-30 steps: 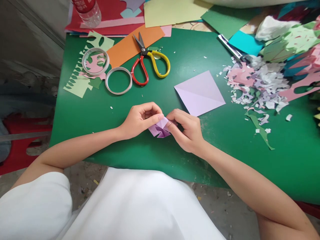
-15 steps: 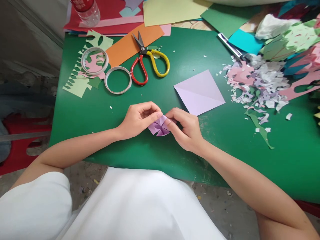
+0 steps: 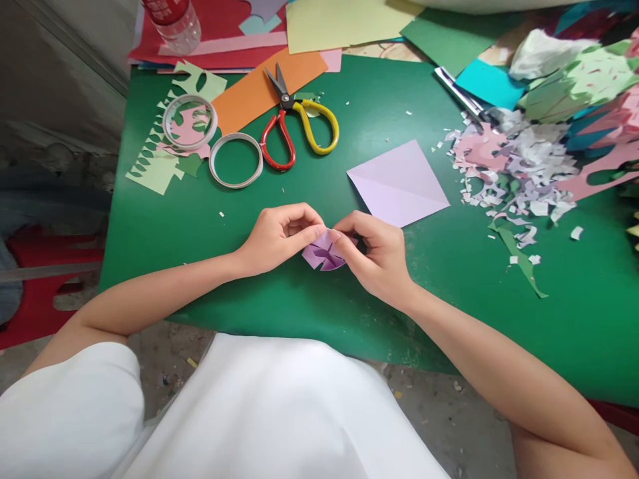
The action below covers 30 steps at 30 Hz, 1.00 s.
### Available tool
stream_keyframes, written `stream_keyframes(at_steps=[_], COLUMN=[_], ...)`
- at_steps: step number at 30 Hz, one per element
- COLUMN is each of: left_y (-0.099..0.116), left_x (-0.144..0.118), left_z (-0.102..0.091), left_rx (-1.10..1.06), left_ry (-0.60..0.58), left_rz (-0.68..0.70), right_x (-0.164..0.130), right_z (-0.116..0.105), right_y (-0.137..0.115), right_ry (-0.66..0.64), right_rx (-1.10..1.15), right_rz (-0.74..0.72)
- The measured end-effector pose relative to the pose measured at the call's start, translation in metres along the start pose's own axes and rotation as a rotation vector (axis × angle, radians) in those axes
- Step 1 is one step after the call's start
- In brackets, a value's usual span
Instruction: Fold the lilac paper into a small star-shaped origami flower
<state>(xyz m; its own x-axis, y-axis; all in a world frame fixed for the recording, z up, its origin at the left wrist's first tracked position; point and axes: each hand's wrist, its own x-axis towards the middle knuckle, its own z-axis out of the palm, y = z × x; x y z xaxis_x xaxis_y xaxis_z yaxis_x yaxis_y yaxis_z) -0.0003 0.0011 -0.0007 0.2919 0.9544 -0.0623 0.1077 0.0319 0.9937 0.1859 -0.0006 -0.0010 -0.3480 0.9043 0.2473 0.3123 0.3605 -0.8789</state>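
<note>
1. Well, the folded purple paper [image 3: 330, 261] is over the green table [image 3: 249, 299], its cut edge facing the person.
2. It looks longest from side to side, but some is hidden.
3. The left hand [image 3: 279, 241] and right hand [image 3: 382, 256] pinch its far edge, thumbs and fingertips close together.
4. A flat purple square [image 3: 399, 183] lies past the right hand.
</note>
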Motion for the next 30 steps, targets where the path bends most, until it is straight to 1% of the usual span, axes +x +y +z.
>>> stream_keyframes(at_steps=[4,6,8,13,19,22,25,28,30], left_y=[0.0012,0.0016,0.0018,0.0019,0.0009,0.0,-0.0001,0.0007,0.0012], left_x=[0.0021,0.0025,0.0026,0.0016,0.0019,0.0033,0.0047,0.0052,0.0049], left_z=[-0.005,-0.0067,-0.0073,-0.0056,-0.005,-0.0067,-0.0088,-0.0103,-0.011], left_rx=[0.011,0.018,0.019,0.031,0.077,0.084,0.13,0.209,0.236], left_ry=[-0.094,-0.116,-0.117,-0.078,-0.102,-0.16,-0.22,-0.238,-0.232], left_rz=[-0.049,-0.059,-0.06,-0.044,-0.026,0.006,0.078,0.128,0.129], right_x=[0.0002,0.0003,0.0002,0.0007,0.003,0.0026,0.0015,0.0015,0.0023], right_z=[-0.002,-0.0024,-0.0024,-0.0017,-0.0021,-0.0021,-0.0011,-0.0006,-0.0012], right_y=[0.0013,0.0019,0.0023,0.0036,0.0063,0.0071,0.0068,0.0049,0.0031], right_ry=[0.043,0.058,0.057,-0.003,-0.017,-0.01,-0.017,-0.03,-0.046], right_rx=[-0.049,-0.068,-0.063,0.035,0.04,0.05,0.075,0.105,0.129], right_rz=[-0.036,-0.067,-0.07,0.009,-0.005,-0.004,0.007,0.039,0.075])
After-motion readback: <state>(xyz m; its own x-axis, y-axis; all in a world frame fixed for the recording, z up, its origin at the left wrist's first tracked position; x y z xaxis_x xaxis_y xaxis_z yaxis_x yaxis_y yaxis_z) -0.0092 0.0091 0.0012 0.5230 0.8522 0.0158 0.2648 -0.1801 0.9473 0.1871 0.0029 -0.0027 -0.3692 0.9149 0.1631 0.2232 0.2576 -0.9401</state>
